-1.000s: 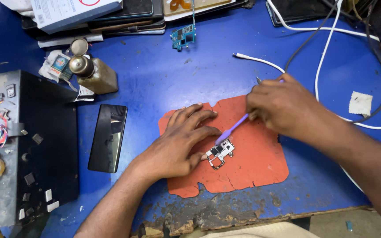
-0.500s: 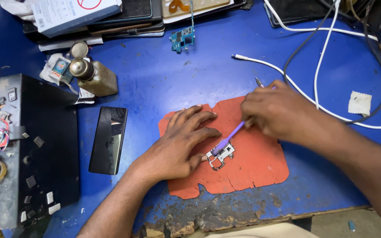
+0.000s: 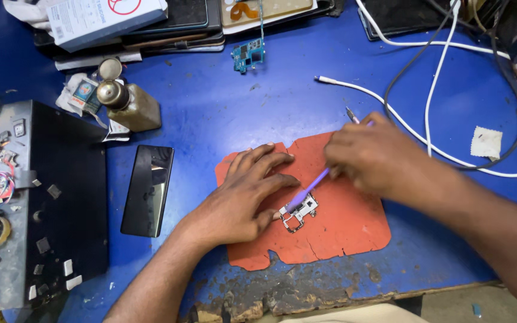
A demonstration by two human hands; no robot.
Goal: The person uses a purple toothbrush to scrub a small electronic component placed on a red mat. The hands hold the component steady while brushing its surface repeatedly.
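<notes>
A small metal-framed circuit board [image 3: 298,213] lies on an orange mat [image 3: 342,233] on the blue table. My left hand [image 3: 240,194] rests flat on the mat, its thumb and fingers pressing against the board's left edge. My right hand [image 3: 373,154] grips a purple brush [image 3: 307,189] whose tip touches the top of the board. A thin metal tool [image 3: 352,115] pokes out behind my right hand.
A black phone [image 3: 148,188] lies face up left of the mat. A brass bottle [image 3: 128,103] stands behind it, and a black box [image 3: 37,203] strewn with small parts fills the left. White and black cables [image 3: 432,101] cross the right. A blue circuit board [image 3: 248,55] lies at the back.
My right hand has shifted slightly left with the brush over the board. My left hand stays in place.
</notes>
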